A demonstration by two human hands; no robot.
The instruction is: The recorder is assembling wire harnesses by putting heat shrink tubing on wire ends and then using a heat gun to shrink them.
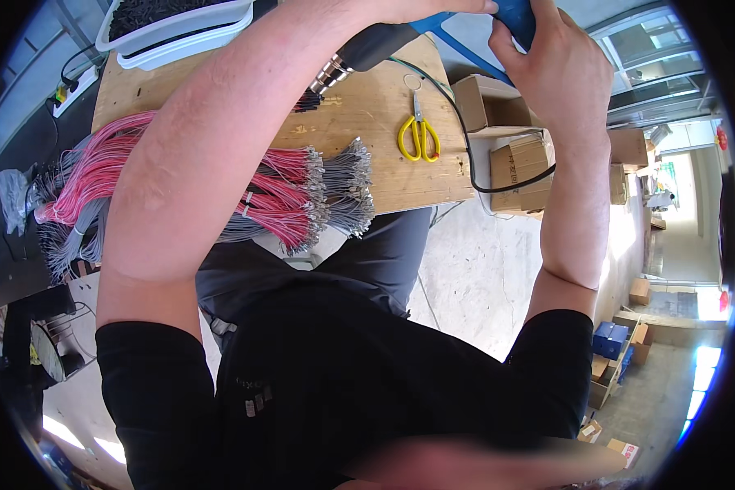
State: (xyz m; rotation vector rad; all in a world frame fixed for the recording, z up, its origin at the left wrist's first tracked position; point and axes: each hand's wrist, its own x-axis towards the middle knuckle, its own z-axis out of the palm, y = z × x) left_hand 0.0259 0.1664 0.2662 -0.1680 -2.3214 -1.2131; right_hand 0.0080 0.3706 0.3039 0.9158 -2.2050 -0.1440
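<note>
A heat gun (pixel 381 46) with a blue body, black barrel and metal nozzle is held over the far side of the wooden table, its nozzle pointing down and left. My right hand (pixel 570 69) is closed around its blue handle, thumb bent inward. At the upper edge my left hand (pixel 416 6) lies against the blue body with its fingers curled; most of it is cut off by the picture edge. Beneath the nozzle, small black pieces (pixel 309 101) show on the table, partly hidden by my left forearm.
Bundles of red wires (pixel 290 192) and grey wires (pixel 349 184) with metal ends lie at the table's near edge. Yellow-handled scissors (pixel 419 137) rest on the wooden table (pixel 384 122). A white tub (pixel 180 37) holds black pieces. A black cord (pixel 470 167) loops past cardboard boxes (pixel 521 167).
</note>
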